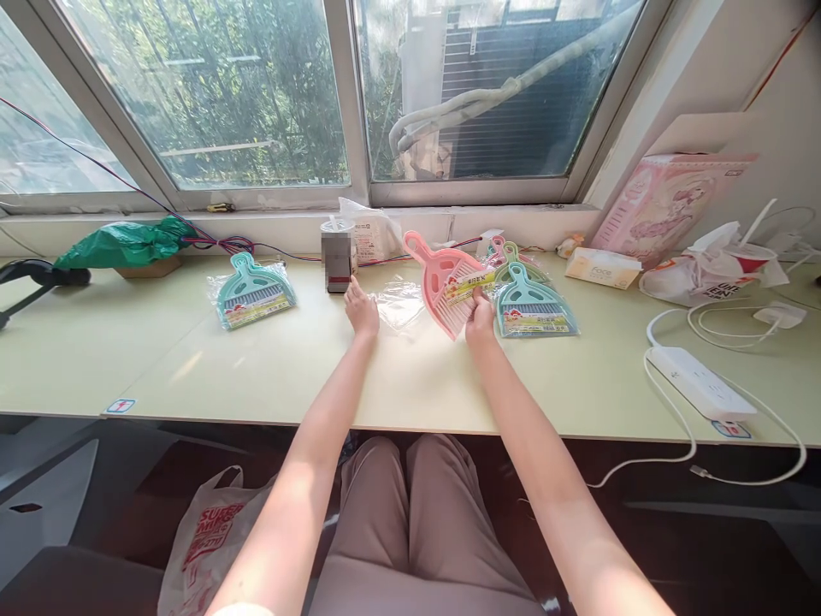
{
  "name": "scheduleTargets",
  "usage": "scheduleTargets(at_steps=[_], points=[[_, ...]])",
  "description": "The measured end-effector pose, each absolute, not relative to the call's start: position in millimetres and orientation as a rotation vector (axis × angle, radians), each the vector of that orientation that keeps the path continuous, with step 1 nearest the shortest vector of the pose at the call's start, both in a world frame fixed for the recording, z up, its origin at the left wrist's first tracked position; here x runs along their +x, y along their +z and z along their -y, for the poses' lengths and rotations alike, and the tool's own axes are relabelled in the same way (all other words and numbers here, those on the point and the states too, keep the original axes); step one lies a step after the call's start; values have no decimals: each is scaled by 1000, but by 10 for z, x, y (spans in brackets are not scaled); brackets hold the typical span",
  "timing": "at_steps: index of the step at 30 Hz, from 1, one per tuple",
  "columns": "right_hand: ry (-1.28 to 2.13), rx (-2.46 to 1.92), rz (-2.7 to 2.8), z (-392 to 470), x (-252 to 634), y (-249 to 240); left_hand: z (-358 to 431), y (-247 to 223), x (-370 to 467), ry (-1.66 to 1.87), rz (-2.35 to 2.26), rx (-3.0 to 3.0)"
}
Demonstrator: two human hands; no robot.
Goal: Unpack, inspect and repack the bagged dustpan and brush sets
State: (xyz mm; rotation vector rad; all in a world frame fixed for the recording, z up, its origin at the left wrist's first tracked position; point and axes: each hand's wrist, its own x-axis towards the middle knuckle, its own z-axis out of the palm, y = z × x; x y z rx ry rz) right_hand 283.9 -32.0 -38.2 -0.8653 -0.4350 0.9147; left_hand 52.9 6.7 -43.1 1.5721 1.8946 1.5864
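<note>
My right hand (pixel 481 320) grips a pink dustpan (pixel 436 267) with its small brush and a yellow label, tilted above the table. My left hand (pixel 363 310) rests near a dark cup with a lid and straw (pixel 338 257), its fingers stretched forward and holding nothing I can see. Between my hands lies a crumpled clear plastic bag (pixel 401 310). Right of the pink set are a wrapped teal dustpan and brush set (pixel 535 306), with green and pink ones partly hidden behind it. Another wrapped teal set (pixel 253 291) lies to the left.
A green plastic bag (pixel 128 244) sits at the back left. On the right are a tissue pack (pixel 603 268), a pink box (pixel 670 205), a white bag (pixel 693 269) and a white power strip (pixel 699 382) with cables over the table edge. Windows rise behind the table (pixel 256 376).
</note>
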Motion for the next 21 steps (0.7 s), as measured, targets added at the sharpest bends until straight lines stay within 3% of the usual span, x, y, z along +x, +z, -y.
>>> scheduleTargets(at_steps=[3, 7, 12, 17, 21], points=[[982, -862, 454, 357, 2693, -418, 78, -321, 682, 1750, -1617, 1812], [992, -905, 533, 374, 2604, -419, 165, -312, 961, 1540, -977, 1695], [972, -1206, 834, 332, 2708, -390, 124, -420, 1056, 1615, -885, 1410], [421, -1744, 1300, 375, 2770, -459, 132, -370, 908, 1855, -1078, 1406], [4, -1673, 1452, 452, 2715, -459, 250, -318, 898, 1889, -1213, 1526]])
